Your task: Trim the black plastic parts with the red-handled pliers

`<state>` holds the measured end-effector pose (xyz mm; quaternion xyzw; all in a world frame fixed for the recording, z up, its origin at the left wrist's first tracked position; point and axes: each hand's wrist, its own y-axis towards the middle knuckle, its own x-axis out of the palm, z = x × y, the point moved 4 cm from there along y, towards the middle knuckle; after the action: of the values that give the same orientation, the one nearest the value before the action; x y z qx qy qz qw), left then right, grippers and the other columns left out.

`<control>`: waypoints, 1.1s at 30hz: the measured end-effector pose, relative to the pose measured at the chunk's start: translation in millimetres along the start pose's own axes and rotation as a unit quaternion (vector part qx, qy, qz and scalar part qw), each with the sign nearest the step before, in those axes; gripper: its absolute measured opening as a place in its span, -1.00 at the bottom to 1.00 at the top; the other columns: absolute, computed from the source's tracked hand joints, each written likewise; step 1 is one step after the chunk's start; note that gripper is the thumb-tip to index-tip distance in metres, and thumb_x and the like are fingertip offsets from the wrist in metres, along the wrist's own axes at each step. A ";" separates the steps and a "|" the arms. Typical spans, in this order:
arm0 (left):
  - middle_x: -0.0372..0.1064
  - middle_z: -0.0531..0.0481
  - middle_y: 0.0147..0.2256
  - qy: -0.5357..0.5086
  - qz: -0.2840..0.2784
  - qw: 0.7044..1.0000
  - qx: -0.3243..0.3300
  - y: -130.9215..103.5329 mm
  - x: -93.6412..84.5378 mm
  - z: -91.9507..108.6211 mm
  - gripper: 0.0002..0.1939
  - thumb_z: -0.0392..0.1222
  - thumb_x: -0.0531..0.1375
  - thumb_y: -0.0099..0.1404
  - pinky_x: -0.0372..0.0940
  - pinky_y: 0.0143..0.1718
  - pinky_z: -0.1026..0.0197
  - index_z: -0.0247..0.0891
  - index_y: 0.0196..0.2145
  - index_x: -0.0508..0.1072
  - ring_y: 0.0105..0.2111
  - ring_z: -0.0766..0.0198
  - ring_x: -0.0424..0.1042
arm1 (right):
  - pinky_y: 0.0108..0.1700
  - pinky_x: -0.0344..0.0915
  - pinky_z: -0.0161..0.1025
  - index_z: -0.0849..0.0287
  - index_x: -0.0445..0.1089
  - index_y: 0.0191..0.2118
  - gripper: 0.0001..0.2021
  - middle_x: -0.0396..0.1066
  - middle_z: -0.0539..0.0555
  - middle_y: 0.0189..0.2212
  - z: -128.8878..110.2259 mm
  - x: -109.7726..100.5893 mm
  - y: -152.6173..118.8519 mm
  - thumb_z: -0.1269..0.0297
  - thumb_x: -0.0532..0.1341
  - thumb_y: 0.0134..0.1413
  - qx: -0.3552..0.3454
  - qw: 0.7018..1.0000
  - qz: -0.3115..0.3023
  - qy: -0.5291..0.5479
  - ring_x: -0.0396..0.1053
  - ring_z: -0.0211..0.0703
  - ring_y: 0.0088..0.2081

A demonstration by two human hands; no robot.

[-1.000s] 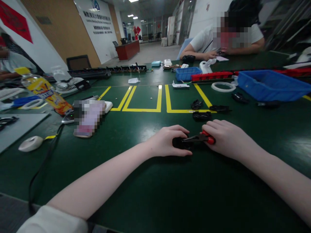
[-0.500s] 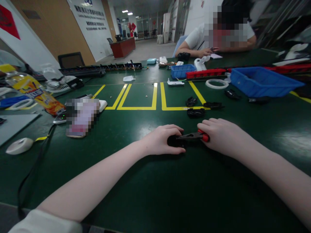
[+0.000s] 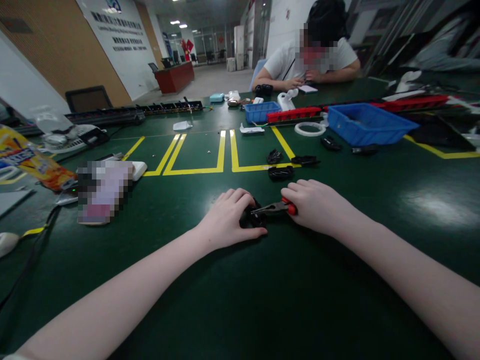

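Note:
My left hand (image 3: 230,220) curls its fingers and thumb round a small black part (image 3: 256,216) low over the green table (image 3: 262,295). Just what this part is I cannot make out, as my fingers hide much of it. In my right hand (image 3: 313,207) is a pair of needle-nose pliers (image 3: 275,207) with red handles, pointing left. The tips of the pliers meet the black part. Beyond my hands lie several black plastic pieces (image 3: 281,173), on and near the yellow tape.
A phone (image 3: 107,192) and an orange drink bottle (image 3: 35,157) are at the left. Farther back stand a large blue bin (image 3: 369,125), a smaller blue bin (image 3: 260,112) and a white ring (image 3: 309,129). Across the table a person (image 3: 318,62) leans on their forearms.
The whole view has shifted, so most things appear farther left. My left fingers have come closer round the black part, more of which now shows. The pliers remain in my right hand.

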<state>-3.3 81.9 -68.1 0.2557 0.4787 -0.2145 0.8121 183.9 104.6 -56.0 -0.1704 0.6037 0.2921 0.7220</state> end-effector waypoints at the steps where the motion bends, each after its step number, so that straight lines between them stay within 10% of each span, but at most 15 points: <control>1: 0.36 -0.12 -0.01 -0.007 0.002 1.000 -0.005 -0.6 -0.1 0.1 -0.54 0.14 0.31 0.21 0.35 -0.05 -0.09 -0.23 -0.11 0.36 -0.04 -0.02 0.34 | -0.27 0.19 -0.18 0.20 0.41 -0.37 -0.93 0.49 0.17 -0.36 -0.1 -0.1 -0.3 0.40 0.22 -0.06 0.001 1.000 0.003 0.000 0.36 -0.06 -0.34; 14: 0.36 -0.10 0.02 -0.222 0.057 0.973 -0.035 1.0 -3.6 -10.3 -0.44 -0.12 0.42 0.11 0.35 0.09 -0.08 -0.18 0.03 0.33 0.04 0.05 0.38 | -0.26 0.19 -0.19 0.21 0.38 -0.34 -0.92 0.47 0.17 -0.33 6.1 6.5 -0.1 0.41 0.25 -0.04 0.008 0.998 0.046 0.042 0.34 -0.07 -0.32; 33: 0.32 -0.13 0.13 -0.246 0.072 0.966 -0.004 0.9 -7.3 -3.6 -0.60 -0.10 0.43 0.14 0.34 0.14 -0.09 -0.19 -0.09 0.46 0.13 0.04 0.35 | -0.30 0.18 -0.17 0.16 0.29 -0.38 -0.97 0.42 0.15 -0.36 18.3 4.7 -7.2 0.35 0.17 0.01 0.016 0.989 0.123 0.081 0.31 -0.05 -0.35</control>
<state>-8.3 85.6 -63.0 0.2255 0.2450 -0.2102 0.9192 203.1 111.0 -57.4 -0.1067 0.6813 0.3540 0.6317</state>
